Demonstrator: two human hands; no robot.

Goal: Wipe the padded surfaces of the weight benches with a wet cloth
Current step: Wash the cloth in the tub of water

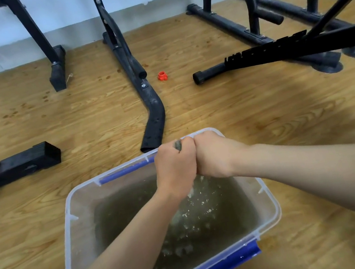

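Note:
Both fists are pressed together over a clear plastic tub (69, 225) of murky water. My left hand (175, 167) and my right hand (212, 154) grip a grey wet cloth (178, 145); only a small tip of it shows between the fingers. Water drips from the fists and splashes on the water's surface (197, 215). The black frame of a weight bench (298, 46) reaches in from the right; its padded surface is out of view.
The tub has blue clip handles at its far rim (126, 171) and near rim (217, 268). Black steel equipment legs (148, 106) stand on the wooden floor ahead, another black bar (17, 165) lies at left. A small orange cap (162, 75) lies on the floor.

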